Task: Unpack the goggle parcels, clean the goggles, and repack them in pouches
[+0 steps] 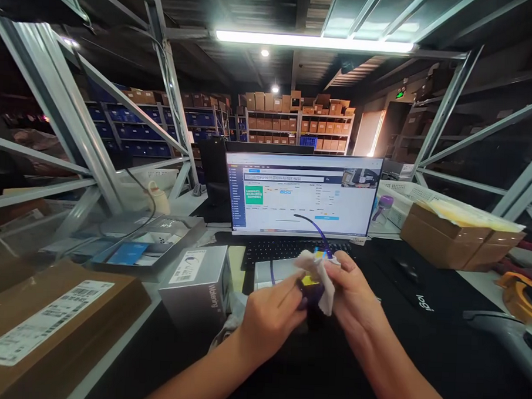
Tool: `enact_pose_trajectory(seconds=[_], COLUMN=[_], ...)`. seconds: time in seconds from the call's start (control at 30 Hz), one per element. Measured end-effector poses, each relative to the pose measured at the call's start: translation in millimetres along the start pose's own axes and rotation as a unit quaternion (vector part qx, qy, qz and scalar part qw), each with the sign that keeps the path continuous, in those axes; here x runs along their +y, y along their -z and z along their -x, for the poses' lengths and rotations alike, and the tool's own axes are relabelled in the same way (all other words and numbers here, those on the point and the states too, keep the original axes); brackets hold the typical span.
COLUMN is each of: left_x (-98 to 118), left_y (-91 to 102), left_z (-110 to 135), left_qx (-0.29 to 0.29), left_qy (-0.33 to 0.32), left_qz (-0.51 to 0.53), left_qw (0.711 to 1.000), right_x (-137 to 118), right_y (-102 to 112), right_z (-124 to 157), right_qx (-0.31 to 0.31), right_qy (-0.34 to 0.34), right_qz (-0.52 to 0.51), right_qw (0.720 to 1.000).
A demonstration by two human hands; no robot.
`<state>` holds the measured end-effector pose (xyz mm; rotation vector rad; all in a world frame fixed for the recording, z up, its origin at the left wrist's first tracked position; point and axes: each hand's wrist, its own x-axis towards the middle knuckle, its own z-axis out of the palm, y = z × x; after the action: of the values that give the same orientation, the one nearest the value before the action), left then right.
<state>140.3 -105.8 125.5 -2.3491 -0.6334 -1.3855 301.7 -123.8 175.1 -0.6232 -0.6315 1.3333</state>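
Observation:
Both hands are together over the black desk mat, in front of the keyboard (263, 252). My left hand (269, 317) is closed on a small dark purple item (312, 294) with a shiny yellow patch. A thin curved purple strip (318, 230) rises from the same spot; whether it joins the item is hidden. My right hand (354, 286) pinches a crumpled white cloth (327, 290), which is draped against the item and partly covers it. A silver-grey box (196, 287) with a white label stands left of my left hand.
A monitor (292, 203) stands behind the keyboard. At left lie a brown carton (35, 325) and an open grey tray (158, 242). Cardboard boxes (458, 231), a mouse (406, 269) and an orange-and-grey object (520, 296) are at right. Metal posts frame the desk.

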Motion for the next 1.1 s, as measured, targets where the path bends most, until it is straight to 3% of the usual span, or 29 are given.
enact_pose_trajectory(seconds=[0.07,0.17,0.3,0.43,0.53,0.7,0.8,0.93,1.1], left_x=[-3,-7,-11,-12,-11,-6,-5,-6,-7], left_y=[-1.9,1.0,11.6,14.1,9.7,3.4,1.9,4.1,10.5], left_z=[2,2,0,-4,-6,-4,-2,0,-2], left_qx=[-0.005,-0.004,0.021,0.024,0.017,-0.011,-0.020,-0.015,0.017], left_qy=[-0.025,-0.025,0.039,0.103,0.080,-0.026,-0.061,0.002,0.102], left_qz=[-0.010,-0.029,-0.024,0.031,0.064,0.032,0.023,0.020,0.070], left_qw=[1.000,0.999,0.999,0.994,0.995,0.999,0.998,1.000,0.992], right_x=[-4,7,41,58,43,-3,-11,13,52], right_y=[2,-2,-11,-12,-10,-4,-2,-5,-11], right_z=[-5,-4,7,14,12,-1,-7,-4,14], right_qx=[0.003,-0.009,-0.039,-0.016,-0.014,0.006,0.012,-0.006,-0.004], right_qy=[-0.026,0.007,0.088,0.125,0.096,0.017,-0.011,0.059,0.141], right_qz=[-0.008,-0.002,0.084,0.155,0.119,-0.011,-0.032,-0.006,0.147], right_qw=[1.000,1.000,0.992,0.980,0.988,1.000,0.999,0.998,0.979])
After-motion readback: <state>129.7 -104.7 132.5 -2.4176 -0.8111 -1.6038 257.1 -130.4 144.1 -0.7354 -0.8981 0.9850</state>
